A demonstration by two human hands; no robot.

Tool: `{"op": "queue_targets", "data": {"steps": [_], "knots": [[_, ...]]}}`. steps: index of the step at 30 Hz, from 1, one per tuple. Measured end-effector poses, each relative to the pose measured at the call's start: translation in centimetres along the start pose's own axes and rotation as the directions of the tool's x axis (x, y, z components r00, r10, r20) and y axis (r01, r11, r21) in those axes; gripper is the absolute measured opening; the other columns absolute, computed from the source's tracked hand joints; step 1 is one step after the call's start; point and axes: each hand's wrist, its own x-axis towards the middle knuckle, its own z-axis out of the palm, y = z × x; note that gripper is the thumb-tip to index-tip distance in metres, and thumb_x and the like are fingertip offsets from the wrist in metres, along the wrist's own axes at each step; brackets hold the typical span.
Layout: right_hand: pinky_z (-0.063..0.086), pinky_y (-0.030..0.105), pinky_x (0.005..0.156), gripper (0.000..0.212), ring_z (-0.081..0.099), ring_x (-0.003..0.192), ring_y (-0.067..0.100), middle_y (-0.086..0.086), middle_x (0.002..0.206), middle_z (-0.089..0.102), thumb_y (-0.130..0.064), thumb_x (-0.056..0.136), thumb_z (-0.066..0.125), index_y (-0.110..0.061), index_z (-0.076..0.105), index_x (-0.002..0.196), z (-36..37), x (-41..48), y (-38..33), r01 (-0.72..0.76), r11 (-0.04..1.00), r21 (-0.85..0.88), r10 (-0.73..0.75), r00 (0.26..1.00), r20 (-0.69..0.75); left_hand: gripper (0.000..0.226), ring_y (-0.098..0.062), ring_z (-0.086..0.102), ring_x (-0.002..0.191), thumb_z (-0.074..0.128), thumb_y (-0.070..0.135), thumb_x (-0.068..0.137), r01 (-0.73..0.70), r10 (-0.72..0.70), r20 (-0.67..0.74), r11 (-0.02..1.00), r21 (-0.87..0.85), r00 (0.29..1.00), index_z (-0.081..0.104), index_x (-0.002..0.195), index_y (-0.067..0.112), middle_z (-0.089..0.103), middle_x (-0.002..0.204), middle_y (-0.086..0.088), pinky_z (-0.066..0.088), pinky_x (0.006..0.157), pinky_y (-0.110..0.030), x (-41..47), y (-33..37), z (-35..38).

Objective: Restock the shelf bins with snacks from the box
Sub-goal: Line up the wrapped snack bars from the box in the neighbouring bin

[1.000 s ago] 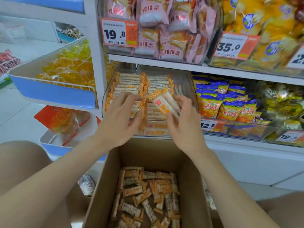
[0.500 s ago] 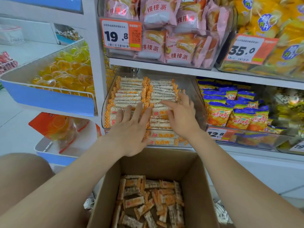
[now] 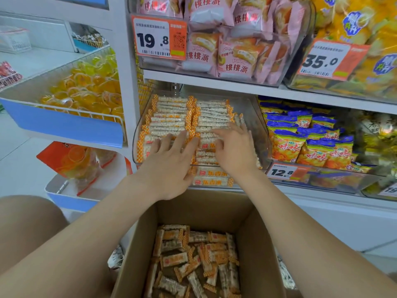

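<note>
The snack bars (image 3: 171, 117) are slim sticks in clear wrappers. Pale puffed filling shows through, both crimped ends are checked orange and white, and the face carries an orange-lettered label. They lie crosswise in two neat columns, layer on layer, inside the clear bin (image 3: 257, 125) on the middle shelf; the front rows show through its front wall.

The left hand (image 3: 169, 164) lies flat on the left column near the front, fingers straight and spread, gripping nothing. The right hand (image 3: 234, 151) rests the same way on the right column, released, its fingertips reaching further back. The two hands sit just beside each other without touching.

Below the shelf, between the forearms, stands the open cardboard box (image 3: 253, 244). More of the same kind, the loose bars (image 3: 193, 261), lie jumbled across its bottom at all angles.

Pink pastry packets (image 3: 236, 57) fill the bin above, and blue-and-orange packets (image 3: 305, 143) fill the one to the right
</note>
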Motion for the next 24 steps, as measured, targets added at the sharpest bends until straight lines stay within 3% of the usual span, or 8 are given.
{"op": "queue_targets", "data": {"steps": [4, 9, 12, 14, 16, 19, 21, 24], "knots": [[0.046, 0.05, 0.106, 0.038, 0.054, 0.128, 0.03, 0.004, 0.134, 0.063, -0.012, 0.092, 0.065, -0.024, 0.071, 0.127, -1.8, -1.7, 0.0, 0.063, 0.996, 0.057, -0.054, 0.987, -0.151, 0.066, -0.035, 0.037, 0.145, 0.04, 0.044, 0.097, -0.042, 0.029, -0.183, 0.997, -0.07, 0.983, 0.03, 0.158, 0.02, 0.038, 0.159, -0.012, 0.034, 0.116, -0.05, -0.9, 0.1, -0.3], [0.05, 0.032, 0.083, 0.019, 0.06, 0.096, 0.018, -0.001, 0.099, 0.065, -0.012, 0.09, 0.057, -0.017, 0.071, 0.101, -3.9, -7.3, -0.8, 0.349, 0.923, 0.164, -0.318, 0.93, -0.186, 0.022, -0.03, 0.053, 0.097, 0.057, 0.027, 0.091, -0.157, 0.097, -0.419, 0.981, -0.111, 0.903, 0.058, 0.11, 0.015, 0.053, 0.106, -0.006, 0.047, 0.079, -0.043, -2.8, 1.9, 0.8], [0.054, 0.039, 0.071, 0.007, 0.061, 0.083, 0.017, -0.006, 0.089, 0.064, -0.021, 0.089, 0.056, -0.026, 0.061, 0.088, -3.4, -11.5, -0.3, 0.281, 0.94, 0.194, -0.325, 0.91, 0.257, 0.018, -0.026, 0.063, 0.093, 0.058, 0.031, 0.093, -0.164, 0.137, -0.135, 0.963, -0.213, 0.981, 0.057, 0.11, 0.024, 0.064, 0.103, 0.0, 0.048, 0.07, -0.038, -4.3, 3.4, 2.9], [0.059, 0.044, 0.071, 0.009, 0.064, 0.082, 0.017, -0.007, 0.089, 0.068, -0.024, 0.091, 0.057, -0.027, 0.065, 0.091, -0.8, -13.7, 1.3, 0.217, 0.966, 0.141, -0.258, 0.751, 0.608, 0.014, -0.024, 0.061, 0.091, 0.055, 0.039, 0.098, -0.112, 0.148, 0.194, 0.977, -0.181, 0.97, 0.053, 0.104, 0.026, 0.064, 0.104, 0.0, 0.049, 0.07, -0.037, -4.8, 4.1, 5.4], [0.062, 0.045, 0.079, 0.023, 0.07, 0.09, 0.02, -0.002, 0.101, 0.074, -0.025, 0.095, 0.055, -0.024, 0.074, 0.108, 2.9, -15.8, 3.1, 0.14, 0.986, 0.093, -0.156, 0.556, 0.816, 0.021, -0.022, 0.061, 0.089, 0.054, 0.04, 0.102, -0.08, 0.14, 0.474, 0.986, -0.146, 0.869, 0.06, 0.111, 0.022, 0.065, 0.106, -0.001, 0.054, 0.074, -0.038, -5.2, 4.7, 8.8], [0.062, 0.042, 0.08, 0.024, 0.07, 0.09, 0.025, 0.007, 0.105, 0.074, -0.021, 0.099, 0.052, -0.013, 0.074, 0.103, 8.1, -18.7, 5.1, 0.022, 0.999, 0.023, -0.03, 0.369, 0.929, 0.028, -0.026, 0.066, 0.103, 0.056, 0.03, 0.103, -0.004, 0.125, 0.687, 0.985, -0.175, 0.716, 0.064, 0.128, 0.018, 0.066, 0.12, -0.005, 0.057, 0.085, -0.039, -5.8, 5.4, 14.6], [0.057, 0.037, 0.072, 0.019, 0.065, 0.085, 0.026, 0.008, 0.098, 0.069, -0.015, 0.101, 0.049, -0.013, 0.067, 0.095, 11.1, -20.5, 6.2, -0.015, 0.999, -0.03, 0.033, 0.318, 0.947, 0.034, -0.028, 0.063, 0.113, 0.056, 0.028, 0.105, 0.059, 0.111, 0.748, 0.978, -0.198, 0.655, 0.06, 0.136, 0.018, 0.063, 0.131, -0.007, 0.056, 0.096, -0.043, -6.3, 5.2, 18.9], [0.06, 0.039, 0.083, 0.029, 0.066, 0.096, 0.027, 0.01, 0.117, 0.067, -0.012, 0.104, 0.047, -0.013, 0.066, 0.126, 15.0, -22.5, 7.7, -0.072, 0.994, -0.077, 0.094, 0.28, 0.956, 0.037, -0.03, 0.061, 0.117, 0.051, 0.025, 0.106, 0.15, 0.073, 0.809, 0.969, -0.195, 0.584, 0.057, 0.142, 0.018, 0.06, 0.136, -0.01, 0.055, 0.1, -0.045, -7.4, 4.7, 24.5]]}}
